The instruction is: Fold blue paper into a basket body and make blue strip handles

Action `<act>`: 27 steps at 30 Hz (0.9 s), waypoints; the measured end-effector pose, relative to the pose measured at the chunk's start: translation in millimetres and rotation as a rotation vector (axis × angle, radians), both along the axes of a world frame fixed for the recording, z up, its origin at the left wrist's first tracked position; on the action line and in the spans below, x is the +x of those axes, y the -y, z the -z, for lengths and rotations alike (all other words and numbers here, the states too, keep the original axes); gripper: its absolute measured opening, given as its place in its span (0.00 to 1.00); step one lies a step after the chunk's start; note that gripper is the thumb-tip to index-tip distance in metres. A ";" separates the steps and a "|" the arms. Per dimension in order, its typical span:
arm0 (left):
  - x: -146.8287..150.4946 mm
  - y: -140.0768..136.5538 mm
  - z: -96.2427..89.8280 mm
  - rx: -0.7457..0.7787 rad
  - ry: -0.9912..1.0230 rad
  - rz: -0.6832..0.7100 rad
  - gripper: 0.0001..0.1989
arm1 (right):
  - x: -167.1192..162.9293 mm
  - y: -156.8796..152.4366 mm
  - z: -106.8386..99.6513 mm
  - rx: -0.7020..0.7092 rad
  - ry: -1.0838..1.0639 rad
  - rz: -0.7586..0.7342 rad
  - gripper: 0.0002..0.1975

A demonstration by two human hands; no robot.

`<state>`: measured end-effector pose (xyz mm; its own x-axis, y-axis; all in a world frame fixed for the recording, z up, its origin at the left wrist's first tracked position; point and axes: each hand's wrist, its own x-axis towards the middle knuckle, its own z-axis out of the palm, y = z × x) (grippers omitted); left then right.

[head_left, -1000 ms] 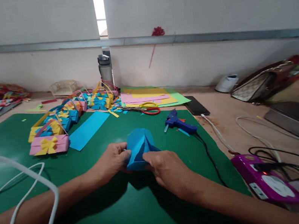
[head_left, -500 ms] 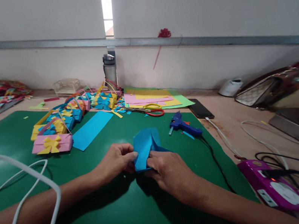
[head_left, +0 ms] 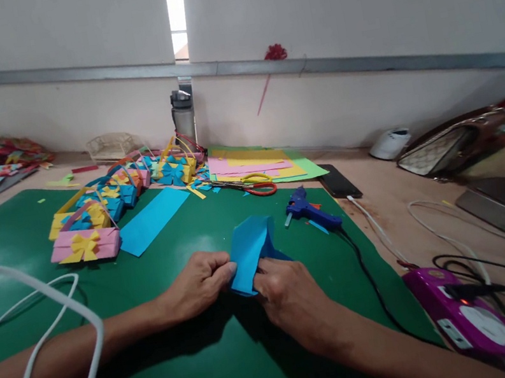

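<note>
folded blue paper piece (head_left: 252,250) on the green mat, just left of the blue glue gun (head_left: 307,209) | long side leans up, away | left hand (head_left: 199,283) and right hand (head_left: 285,291) pinch its near end

No readable text, label, brand, number or sign anywhere in view. Pale markings on the face of the purple device (head_left: 468,322) near the right edge of the counter (head_left: 395,204), too small and blurred to read. Plain coloured paper only elsewhere.
</note>
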<state>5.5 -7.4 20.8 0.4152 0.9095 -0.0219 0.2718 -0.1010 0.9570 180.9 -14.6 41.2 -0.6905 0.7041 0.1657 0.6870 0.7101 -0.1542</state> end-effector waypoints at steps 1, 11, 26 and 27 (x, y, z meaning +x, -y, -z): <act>0.0 0.0 -0.1 0.007 -0.003 -0.006 0.17 | 0.1 -0.1 -1.2 -0.017 -0.007 0.004 0.10; -5.2 2.7 -11.7 0.262 0.165 -0.336 0.10 | 8.1 -11.0 -31.4 -0.802 -0.657 -0.034 0.12; -0.3 17.2 -14.8 0.619 0.004 -0.119 0.21 | -0.3 -14.2 7.1 -1.355 -1.187 -0.016 0.20; 0.4 17.9 -15.3 0.584 -0.001 -0.126 0.19 | -0.8 -13.6 8.4 -1.364 -1.195 -0.010 0.19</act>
<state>5.8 -25.4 36.0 0.3036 0.8134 0.4962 0.3164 -0.5773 0.7527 180.0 -1.0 32.8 -0.6501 0.7525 -0.1052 -0.2208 -0.3196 -0.9214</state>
